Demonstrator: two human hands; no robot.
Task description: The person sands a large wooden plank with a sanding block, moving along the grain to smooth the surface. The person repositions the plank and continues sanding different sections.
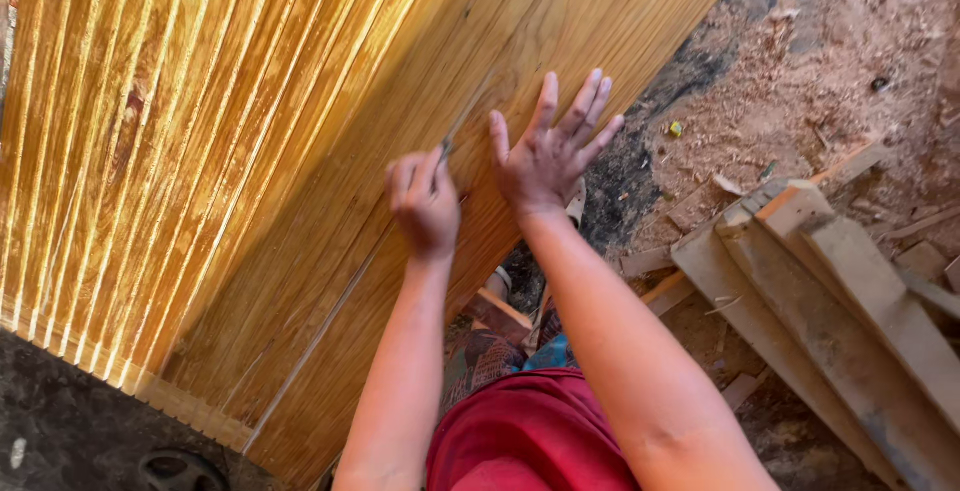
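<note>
The panel (250, 151), glossy amber wood with long raised ribs, filled the upper left, slanting. The left hand (424, 201) was clenched on what seemed a small tool (446, 147) against it; the right hand (548, 151) lay flat, fingers spread. Grey planks (830, 301) rested on the sawdust-strewn floor (830, 61) at right.

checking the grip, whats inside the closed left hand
A thin dark tool pokes out above the left hand, touching the varnished yellow wooden panel. Curled fingers cover its handle.
</note>
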